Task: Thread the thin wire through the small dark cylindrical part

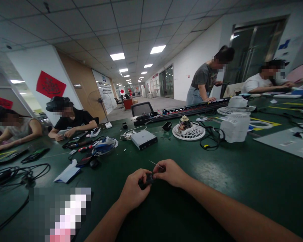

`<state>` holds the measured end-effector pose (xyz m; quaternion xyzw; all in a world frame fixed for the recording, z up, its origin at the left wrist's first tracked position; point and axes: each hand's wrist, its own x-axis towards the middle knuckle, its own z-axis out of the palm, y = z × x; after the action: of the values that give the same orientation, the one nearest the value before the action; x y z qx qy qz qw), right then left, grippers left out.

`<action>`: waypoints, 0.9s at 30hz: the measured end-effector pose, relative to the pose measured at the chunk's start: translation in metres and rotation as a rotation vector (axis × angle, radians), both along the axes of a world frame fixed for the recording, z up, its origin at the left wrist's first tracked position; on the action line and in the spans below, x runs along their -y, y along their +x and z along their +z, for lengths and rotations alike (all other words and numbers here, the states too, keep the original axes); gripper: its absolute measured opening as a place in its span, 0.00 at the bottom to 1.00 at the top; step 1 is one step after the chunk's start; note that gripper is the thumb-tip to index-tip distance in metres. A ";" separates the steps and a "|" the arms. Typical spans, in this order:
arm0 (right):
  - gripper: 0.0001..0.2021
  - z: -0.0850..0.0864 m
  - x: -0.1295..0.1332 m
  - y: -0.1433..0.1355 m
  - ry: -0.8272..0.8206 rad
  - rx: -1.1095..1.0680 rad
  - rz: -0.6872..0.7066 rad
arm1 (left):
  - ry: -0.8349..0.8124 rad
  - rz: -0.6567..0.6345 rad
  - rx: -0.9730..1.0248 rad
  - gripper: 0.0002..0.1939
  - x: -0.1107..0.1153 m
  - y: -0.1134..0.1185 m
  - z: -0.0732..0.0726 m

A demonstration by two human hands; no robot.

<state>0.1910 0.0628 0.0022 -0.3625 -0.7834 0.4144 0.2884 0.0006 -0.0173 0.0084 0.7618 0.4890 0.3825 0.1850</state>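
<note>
Over the green table, my left hand [134, 189] is closed around a small black part [147, 180], whose exact kind I cannot make out. My right hand [172, 172] sits close on its right, fingers pinched on a thin metal rod-like tool [155, 164]. The tool's pointed end sticks out up and to the left, above the black part. My right fingertips are at the black part's right end; whether they touch it is unclear. Beyond both hands lies a silver and black box-shaped drive [143, 139].
A white fan grille [189, 131] with a motor, a white plastic housing [235, 127] and a black cable [212, 139] lie at the right. Leftward are a blue cloth item [104, 146], a folded mask-like sheet [67, 172] and coiled cables [7, 176]. Several people work around the table.
</note>
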 end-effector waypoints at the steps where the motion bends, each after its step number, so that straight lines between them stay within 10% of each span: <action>1: 0.08 0.000 -0.001 0.000 -0.002 0.017 -0.003 | -0.001 -0.004 0.005 0.12 0.000 0.000 0.000; 27: 0.17 0.016 0.022 -0.004 0.170 0.320 -0.108 | -0.016 0.072 0.015 0.12 -0.005 -0.002 0.002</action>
<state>0.1868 0.0408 0.0182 -0.4396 -0.8309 0.2677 0.2113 -0.0016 -0.0124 0.0107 0.7392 0.5179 0.3907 0.1809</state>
